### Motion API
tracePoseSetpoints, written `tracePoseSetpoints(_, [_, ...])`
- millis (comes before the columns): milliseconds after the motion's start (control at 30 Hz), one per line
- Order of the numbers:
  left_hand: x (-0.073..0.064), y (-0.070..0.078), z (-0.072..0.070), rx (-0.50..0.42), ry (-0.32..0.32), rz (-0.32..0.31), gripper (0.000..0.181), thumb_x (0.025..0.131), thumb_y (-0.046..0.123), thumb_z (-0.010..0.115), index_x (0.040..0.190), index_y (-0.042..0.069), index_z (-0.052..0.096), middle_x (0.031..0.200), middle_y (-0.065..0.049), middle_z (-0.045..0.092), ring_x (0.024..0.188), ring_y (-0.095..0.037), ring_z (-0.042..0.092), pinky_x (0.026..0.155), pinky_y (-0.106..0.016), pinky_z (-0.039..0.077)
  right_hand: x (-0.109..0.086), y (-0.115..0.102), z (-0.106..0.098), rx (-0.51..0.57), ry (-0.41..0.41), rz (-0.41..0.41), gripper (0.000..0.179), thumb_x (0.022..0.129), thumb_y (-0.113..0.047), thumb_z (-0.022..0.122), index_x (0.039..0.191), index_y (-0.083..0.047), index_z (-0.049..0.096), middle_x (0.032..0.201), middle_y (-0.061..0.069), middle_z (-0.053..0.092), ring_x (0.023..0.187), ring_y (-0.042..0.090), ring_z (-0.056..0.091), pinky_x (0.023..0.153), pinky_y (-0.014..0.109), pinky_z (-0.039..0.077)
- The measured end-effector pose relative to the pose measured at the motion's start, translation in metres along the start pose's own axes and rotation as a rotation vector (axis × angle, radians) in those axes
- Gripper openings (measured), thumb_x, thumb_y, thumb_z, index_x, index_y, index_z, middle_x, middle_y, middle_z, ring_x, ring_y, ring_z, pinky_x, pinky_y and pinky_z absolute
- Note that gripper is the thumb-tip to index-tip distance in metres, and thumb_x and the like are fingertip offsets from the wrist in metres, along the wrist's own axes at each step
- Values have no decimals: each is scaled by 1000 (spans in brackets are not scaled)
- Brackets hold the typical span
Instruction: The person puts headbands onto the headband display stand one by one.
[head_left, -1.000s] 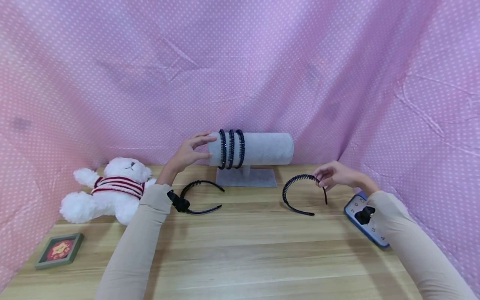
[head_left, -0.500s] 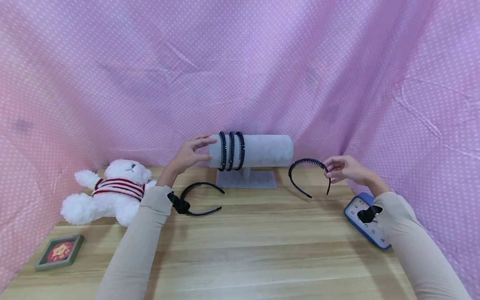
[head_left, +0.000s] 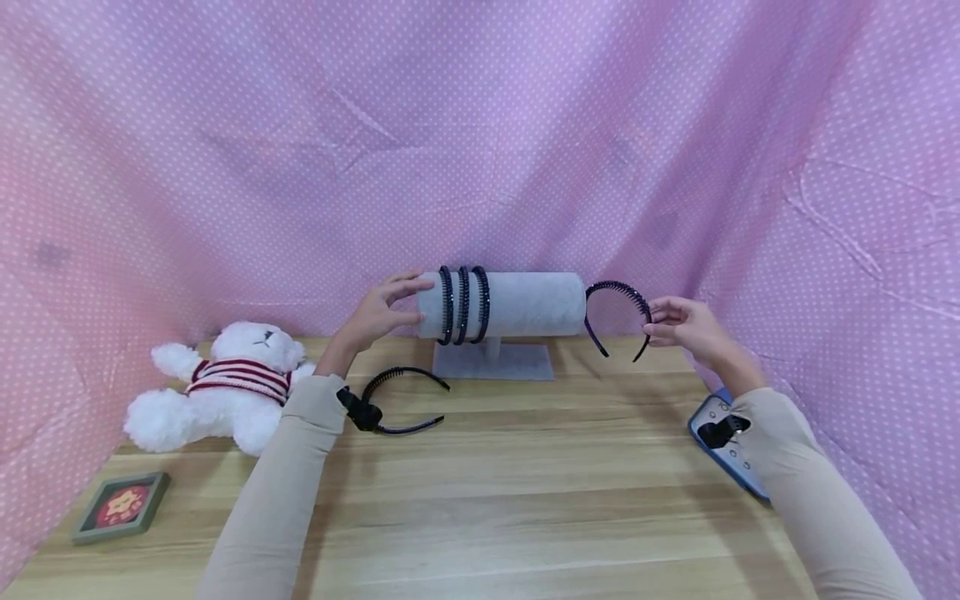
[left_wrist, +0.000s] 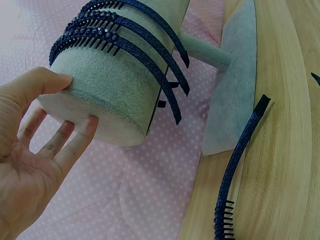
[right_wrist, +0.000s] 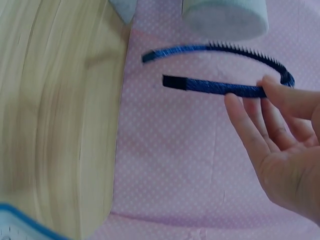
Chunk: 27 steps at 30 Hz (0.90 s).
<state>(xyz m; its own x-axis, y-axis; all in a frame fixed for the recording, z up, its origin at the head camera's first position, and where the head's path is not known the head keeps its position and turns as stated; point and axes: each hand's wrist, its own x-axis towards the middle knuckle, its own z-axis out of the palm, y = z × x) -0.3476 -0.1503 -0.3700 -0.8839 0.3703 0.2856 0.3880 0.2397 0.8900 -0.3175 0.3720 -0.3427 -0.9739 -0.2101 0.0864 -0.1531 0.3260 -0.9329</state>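
A grey velvety roll stand (head_left: 532, 304) at the back carries 3 dark, beaded, toothed headbands (left_wrist: 145, 37) side by side near its left end. My left hand (head_left: 378, 312) holds that left end, the thumb on the curved side and fingertips against the end face. My right hand (head_left: 688, 329) pinches another dark blue headband (right_wrist: 210, 86) by one arm, raised above the table. Its toothed arch is up and its tips point down, close by the roll's right end; in the right wrist view a gap shows between them. One more headband (head_left: 411, 430) lies on the table below my left hand.
A white teddy bear (head_left: 232, 408) in a striped sweater lies at left, with a small framed star picture (head_left: 120, 508) in front. A blue-rimmed phone-like object (head_left: 727, 446) lies partly under my right forearm. Pink dotted cloth (head_left: 480, 167) hangs behind the wooden table (head_left: 525, 500).
My right hand has lifted its headband off the tabletop, turning it upright and bringing it up to the roll's right end. My left hand stays at the roll's left end.
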Motion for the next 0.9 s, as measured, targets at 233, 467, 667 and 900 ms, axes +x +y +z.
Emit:
tracePoseSetpoints(233, [0,-1,0,-19,-3,-5,53,93,1,71,144,5,57,167,-8,29,151,-35,31,122,-61,29,5,-8,19,97,95,-71,33,90,13,67,121,8,56,88,-10,73,82,4,71,75,26,63])
tracePoseSetpoints(467, [0,-3,0,-26,-1,-1,53,92,0,71,143,4,57,167,-9,29,151,-36,31,122,-62,29,13,-13,35,210,109,-104,31,89,18,64,118,9,57,86,-6,73,80,7,72,74,29,64])
tracePoseSetpoints(667, [0,-2,0,-21,2,8,53,92,0,71,143,3,57,167,-10,29,151,-35,32,121,-62,29,22,-13,46,215,131,-122,29,88,18,66,112,4,61,85,-4,73,77,8,71,71,28,64])
tracePoseSetpoints(900, [0,-3,1,-15,5,-2,52,93,1,71,143,4,57,167,-9,29,151,-35,32,122,-59,30,32,-8,58,203,145,-136,29,88,20,64,114,11,58,83,-6,72,75,5,70,69,25,63])
